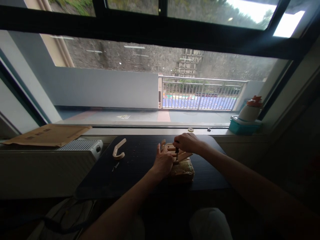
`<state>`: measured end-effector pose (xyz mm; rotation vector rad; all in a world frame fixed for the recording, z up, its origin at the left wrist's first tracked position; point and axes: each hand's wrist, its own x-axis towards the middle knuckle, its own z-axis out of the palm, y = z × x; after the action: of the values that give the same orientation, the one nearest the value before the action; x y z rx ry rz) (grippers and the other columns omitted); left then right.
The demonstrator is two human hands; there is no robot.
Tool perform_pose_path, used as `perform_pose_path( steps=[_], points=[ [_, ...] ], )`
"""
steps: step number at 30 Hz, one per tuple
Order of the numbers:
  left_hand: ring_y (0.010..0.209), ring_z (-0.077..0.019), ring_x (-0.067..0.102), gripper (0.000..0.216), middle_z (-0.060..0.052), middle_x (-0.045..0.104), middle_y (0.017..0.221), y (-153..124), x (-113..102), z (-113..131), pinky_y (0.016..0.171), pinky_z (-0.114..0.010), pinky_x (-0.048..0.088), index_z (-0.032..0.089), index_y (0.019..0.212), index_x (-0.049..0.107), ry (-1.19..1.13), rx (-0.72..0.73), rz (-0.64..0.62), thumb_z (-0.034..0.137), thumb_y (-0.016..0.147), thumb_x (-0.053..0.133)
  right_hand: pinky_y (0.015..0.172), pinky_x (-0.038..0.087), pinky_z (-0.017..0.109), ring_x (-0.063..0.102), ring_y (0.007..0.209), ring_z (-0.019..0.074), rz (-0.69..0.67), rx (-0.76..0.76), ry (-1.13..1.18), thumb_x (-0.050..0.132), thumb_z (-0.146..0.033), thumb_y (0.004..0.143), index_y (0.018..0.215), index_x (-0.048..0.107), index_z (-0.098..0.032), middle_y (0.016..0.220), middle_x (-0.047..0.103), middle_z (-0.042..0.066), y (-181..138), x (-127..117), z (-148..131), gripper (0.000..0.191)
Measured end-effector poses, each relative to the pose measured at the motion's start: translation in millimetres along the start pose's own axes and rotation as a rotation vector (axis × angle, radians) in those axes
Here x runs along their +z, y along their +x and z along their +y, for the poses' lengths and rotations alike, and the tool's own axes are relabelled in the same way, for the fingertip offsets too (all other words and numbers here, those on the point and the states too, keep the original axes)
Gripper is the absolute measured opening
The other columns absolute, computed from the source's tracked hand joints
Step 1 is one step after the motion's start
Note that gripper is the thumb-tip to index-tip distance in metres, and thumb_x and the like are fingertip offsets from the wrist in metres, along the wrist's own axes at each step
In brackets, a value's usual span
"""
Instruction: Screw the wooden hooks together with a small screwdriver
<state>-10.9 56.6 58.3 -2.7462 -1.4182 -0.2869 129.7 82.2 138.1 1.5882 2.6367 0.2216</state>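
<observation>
My right hand [188, 142] is closed around the handle of a small dark screwdriver [177, 151], which points straight down at a light wooden slatted piece [185, 156]. My left hand [163, 162] grips the left side of that wooden piece, fingers partly hidden behind it. Underneath lies a block-like package wrapped in shiny brown tape [183, 170]. The screwdriver's tip meets the wood near its front edge; a screw there is too small to make out. To the left, a curved, J-shaped wooden part [117, 151] rests on the dark table [140, 176].
A few small screws [115, 166] lie left on the table. On the windowsill are a small round roll [190, 130], a tiny dark object [209, 129], and a teal box [243, 126] under a white bottle [250, 110]. A brown envelope [47, 135] covers the radiator [50, 170].
</observation>
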Motion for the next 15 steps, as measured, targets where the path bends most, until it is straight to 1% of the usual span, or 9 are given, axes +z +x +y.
perform_pose_path(
  steps=[2, 4, 7, 9, 12, 15],
  points=[
    [0.11, -0.0279, 0.048, 0.027, -0.006, 0.065, 0.083, 1, 0, 0, 0.104, -0.062, 0.0, 0.023, 0.081, 0.07, -0.013, -0.005, 0.002, 0.019, 0.084, 0.044, 0.058, 0.034, 0.024, 0.06, 0.073, 0.0174, 0.006, -0.063, -0.023, 0.038, -0.036, 0.089, 0.094, 0.065, -0.019, 0.084, 0.067, 0.007, -4, -4, 1, 0.032],
    [0.11, -0.0283, 0.048, 0.027, -0.006, 0.065, 0.083, 1, 2, -1, 0.104, -0.061, 0.0, 0.022, 0.08, 0.07, -0.022, -0.008, 0.013, 0.023, 0.085, 0.044, 0.059, 0.034, 0.024, 0.06, 0.075, 0.0171, 0.023, -0.172, -0.046, 0.041, -0.032, 0.088, 0.096, 0.064, -0.02, 0.087, 0.067, 0.006, -8, -8, 3, 0.027],
    [0.111, -0.0295, 0.047, 0.026, -0.007, 0.066, 0.084, 1, 5, -2, 0.104, -0.061, 0.002, 0.022, 0.081, 0.071, -0.041, -0.006, 0.049, 0.025, 0.084, 0.045, 0.06, 0.034, 0.024, 0.059, 0.076, 0.0164, 0.021, -0.32, -0.105, 0.043, -0.026, 0.088, 0.088, 0.064, -0.017, 0.088, 0.066, 0.007, -11, -9, 4, 0.023],
    [0.114, -0.0303, 0.044, 0.025, -0.007, 0.066, 0.085, 1, 5, -2, 0.105, -0.06, 0.004, 0.024, 0.083, 0.071, -0.068, -0.006, 0.082, 0.024, 0.084, 0.046, 0.061, 0.034, 0.024, 0.059, 0.077, 0.016, 0.01, -0.37, -0.128, 0.044, -0.022, 0.088, 0.083, 0.064, -0.015, 0.086, 0.065, 0.008, -10, -7, 4, 0.022],
    [0.114, -0.0305, 0.044, 0.025, -0.007, 0.066, 0.086, 0, 4, -2, 0.105, -0.06, 0.005, 0.025, 0.084, 0.071, -0.098, -0.004, 0.092, 0.023, 0.083, 0.046, 0.063, 0.035, 0.024, 0.058, 0.076, 0.0154, 0.016, -0.371, -0.099, 0.044, -0.02, 0.088, 0.081, 0.062, -0.013, 0.084, 0.066, 0.008, -8, -2, 4, 0.021],
    [0.11, -0.0302, 0.047, 0.024, -0.007, 0.066, 0.083, 0, 2, -2, 0.104, -0.06, 0.004, 0.024, 0.083, 0.071, -0.094, 0.004, 0.062, 0.02, 0.081, 0.047, 0.061, 0.034, 0.024, 0.059, 0.072, 0.0157, 0.036, -0.253, -0.051, 0.041, -0.024, 0.089, 0.082, 0.062, -0.014, 0.08, 0.066, 0.008, -5, 5, 4, 0.024]
  ],
)
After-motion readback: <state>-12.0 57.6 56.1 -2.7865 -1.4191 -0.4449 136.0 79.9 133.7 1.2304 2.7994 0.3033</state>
